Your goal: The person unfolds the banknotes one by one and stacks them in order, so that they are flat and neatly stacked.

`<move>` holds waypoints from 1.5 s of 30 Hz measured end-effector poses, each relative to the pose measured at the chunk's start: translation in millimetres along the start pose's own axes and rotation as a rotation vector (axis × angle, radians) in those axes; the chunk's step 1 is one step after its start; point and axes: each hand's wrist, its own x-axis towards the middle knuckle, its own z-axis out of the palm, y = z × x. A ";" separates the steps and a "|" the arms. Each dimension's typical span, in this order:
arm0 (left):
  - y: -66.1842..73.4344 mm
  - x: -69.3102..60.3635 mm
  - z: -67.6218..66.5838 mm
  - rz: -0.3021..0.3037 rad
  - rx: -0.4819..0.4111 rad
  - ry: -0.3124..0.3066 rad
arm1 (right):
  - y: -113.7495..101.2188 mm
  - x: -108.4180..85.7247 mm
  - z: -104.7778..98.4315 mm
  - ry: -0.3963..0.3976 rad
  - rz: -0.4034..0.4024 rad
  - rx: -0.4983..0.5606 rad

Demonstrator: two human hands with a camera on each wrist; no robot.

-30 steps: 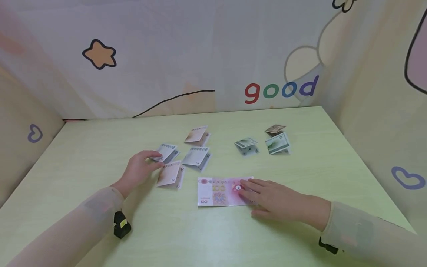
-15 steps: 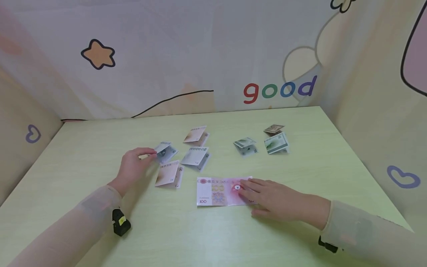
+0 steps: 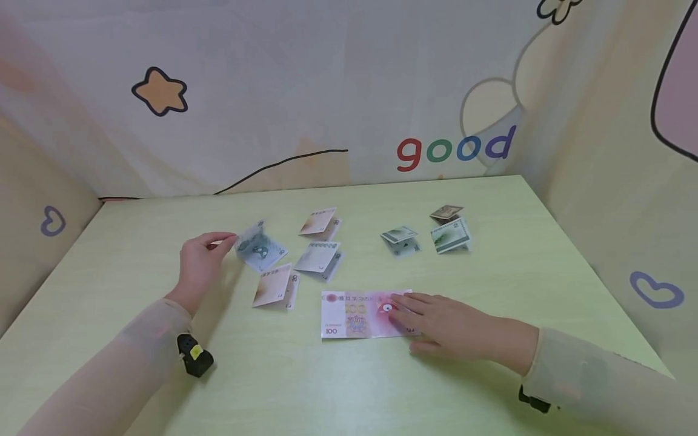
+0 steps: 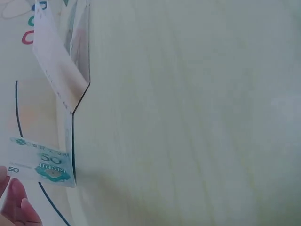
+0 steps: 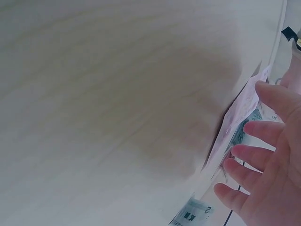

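Observation:
My left hand [image 3: 202, 260] pinches the left end of a blue-green 50 banknote [image 3: 260, 251] between thumb and fingers. That end is lifted, while the rest slopes down to the table. The printed 50 shows on the same banknote [image 4: 40, 162] in the left wrist view. With fingers extended, my right hand [image 3: 452, 324] rests on the right part of a pink 100 banknote [image 3: 349, 318], which lies unfolded and hides partly under the fingers. A folded brownish 20 banknote [image 3: 272, 286] and a folded bluish banknote [image 3: 316, 257] stand just right of the lifted one.
Another folded brownish banknote [image 3: 318, 221] stands farther back. At the right are two folded green banknotes, one nearer the middle [image 3: 400, 236] and one beyond it [image 3: 451, 235], with a small brown banknote [image 3: 447, 212] behind. A patterned cloth [image 3: 262, 109] borders the pale green table [image 3: 349, 393].
My left hand has taken the folded 50 banknote's upper flap and drawn it left, opening the banknote out. My right hand has stayed on the pink 100 banknote.

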 end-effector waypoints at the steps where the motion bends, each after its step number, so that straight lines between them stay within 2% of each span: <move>1: -0.1 0.2 -1.5 -0.009 -0.013 0.013 | 0.0 -0.2 0.3 0.005 -0.006 -0.007; 9: 8.8 0.2 -15.6 -0.062 -0.115 0.134 | -0.4 -0.4 0.5 0.003 -0.009 -0.005; 15: 21.8 0.3 -24.1 -0.129 -0.250 0.190 | -0.2 1.4 -0.6 -0.017 0.010 0.005; 24: 36.2 -10.1 -26.8 -0.229 -0.457 0.176 | -1.5 3.0 -3.4 0.020 0.048 -0.012; 34: 58.6 -25.6 -14.5 -0.203 -0.600 0.178 | -1.2 7.0 -3.0 0.148 0.111 -0.034; 45: 70.8 -41.7 -1.1 -0.202 -0.610 0.080 | -1.3 7.2 -2.9 0.181 0.167 0.026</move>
